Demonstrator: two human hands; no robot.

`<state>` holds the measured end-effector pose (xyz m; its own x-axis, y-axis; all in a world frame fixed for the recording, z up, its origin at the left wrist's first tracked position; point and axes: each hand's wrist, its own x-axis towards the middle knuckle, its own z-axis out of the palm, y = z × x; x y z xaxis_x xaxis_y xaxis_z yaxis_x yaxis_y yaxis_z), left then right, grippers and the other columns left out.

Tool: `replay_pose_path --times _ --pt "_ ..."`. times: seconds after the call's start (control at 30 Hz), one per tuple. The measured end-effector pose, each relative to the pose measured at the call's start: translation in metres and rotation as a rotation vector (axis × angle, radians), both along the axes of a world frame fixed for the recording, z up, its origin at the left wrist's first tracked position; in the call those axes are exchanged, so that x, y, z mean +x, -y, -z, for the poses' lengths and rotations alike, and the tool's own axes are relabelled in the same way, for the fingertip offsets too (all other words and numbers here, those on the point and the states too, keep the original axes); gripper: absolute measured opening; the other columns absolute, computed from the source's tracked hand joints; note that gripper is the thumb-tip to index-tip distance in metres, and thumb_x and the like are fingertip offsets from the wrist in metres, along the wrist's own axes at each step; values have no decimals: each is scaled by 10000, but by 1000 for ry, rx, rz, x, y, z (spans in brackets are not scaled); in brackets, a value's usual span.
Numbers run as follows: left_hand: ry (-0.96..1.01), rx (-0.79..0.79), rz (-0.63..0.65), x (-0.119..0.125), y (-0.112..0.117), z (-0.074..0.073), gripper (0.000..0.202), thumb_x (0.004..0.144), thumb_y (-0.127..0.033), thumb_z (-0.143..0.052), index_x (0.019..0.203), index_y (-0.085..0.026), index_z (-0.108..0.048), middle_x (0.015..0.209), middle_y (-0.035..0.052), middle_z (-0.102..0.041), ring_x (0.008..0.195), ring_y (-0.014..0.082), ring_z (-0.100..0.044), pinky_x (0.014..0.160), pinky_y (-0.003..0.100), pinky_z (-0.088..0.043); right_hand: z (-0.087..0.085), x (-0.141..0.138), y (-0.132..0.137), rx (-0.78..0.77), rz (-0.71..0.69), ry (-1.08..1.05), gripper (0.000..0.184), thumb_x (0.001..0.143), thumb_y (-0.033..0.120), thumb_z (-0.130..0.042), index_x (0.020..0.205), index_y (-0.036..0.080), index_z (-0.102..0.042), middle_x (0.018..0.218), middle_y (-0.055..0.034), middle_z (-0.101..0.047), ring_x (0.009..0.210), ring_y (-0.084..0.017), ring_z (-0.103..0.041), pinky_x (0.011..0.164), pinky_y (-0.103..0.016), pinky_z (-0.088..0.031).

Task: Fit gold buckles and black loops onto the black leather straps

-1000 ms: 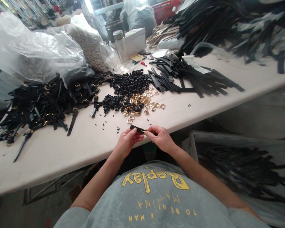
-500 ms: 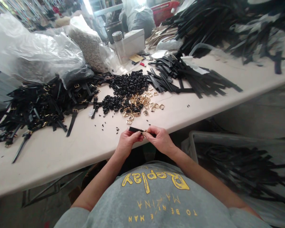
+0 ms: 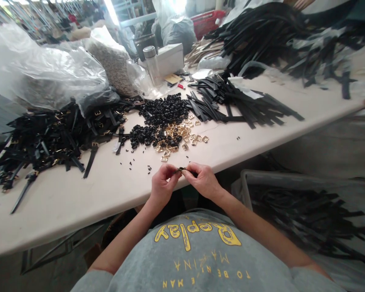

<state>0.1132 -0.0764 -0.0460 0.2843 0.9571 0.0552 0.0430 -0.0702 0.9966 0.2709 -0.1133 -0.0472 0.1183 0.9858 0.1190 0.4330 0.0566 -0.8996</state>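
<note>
Close together at the table's front edge, my left hand point(image 3: 162, 181) and my right hand point(image 3: 203, 178) are both closed on a short black strap point(image 3: 181, 169). Fingers cover most of the strap, and whether a buckle is on it cannot be made out now. Just beyond my hands lie loose gold buckles point(image 3: 182, 132), some with small black pieces in them. Behind and left of these is a heap of small black loops point(image 3: 162, 109). Cut black straps point(image 3: 249, 101) lie fanned out to the right. Straps with gold buckles point(image 3: 57, 138) form a large pile on the left.
Clear plastic bags point(image 3: 63, 71) stand behind the left pile. A glass bottle point(image 3: 152, 67) is beside a white box point(image 3: 170, 58). Below the table at right, a grey bin point(image 3: 246, 182) contains black strips. Another person's hand point(image 3: 302, 4) shows at top right.
The strap's end stood out above my left fingers; now it is mostly hidden in my grip. My left hand has turned slightly. A person's hand has come into view at top right.
</note>
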Motion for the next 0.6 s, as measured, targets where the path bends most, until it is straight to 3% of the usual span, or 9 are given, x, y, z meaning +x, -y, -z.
replay_pose_path --times 0.13,0.3,0.4,0.5,0.6 --pt "-34 8 177 -9 4 -10 182 858 -324 -641 971 -198 -708 852 57 -729 775 172 -676 792 308 -518 -5 8 -4 -5 -63 -25 209 812 249 -538 616 178 -526 569 33 -485 560 -103 -433 555 -231 -318" --pt "167 -204 218 -13 -9 -9 207 750 -317 -766 793 -179 -618 713 -4 -683 631 125 -644 647 247 -521 -16 11 -6 -26 -239 -26 220 841 276 -541 658 159 -573 565 40 -488 550 -88 -415 539 -214 -298" --pt "220 -309 295 -15 -18 -9 312 688 -238 -818 920 -193 -613 887 -3 -699 627 97 -644 629 226 -522 -21 13 -9 25 -328 81 192 829 217 -545 651 152 -572 576 38 -494 556 -82 -422 554 -212 -288" --pt "207 -408 462 -19 -24 -13 461 720 -228 -792 1146 -227 -617 1109 55 -686 707 114 -677 688 252 -549 -30 16 -15 63 -434 252 170 826 182 -554 663 151 -587 592 31 -524 551 -79 -418 565 -217 -270" --pt "183 -489 605 -23 -27 -19 460 726 -227 -783 1161 -209 -635 1040 69 -715 779 152 -695 740 278 -558 -41 19 -23 69 -546 417 155 837 197 -572 695 160 -623 598 25 -545 543 -82 -404 559 -228 -238"
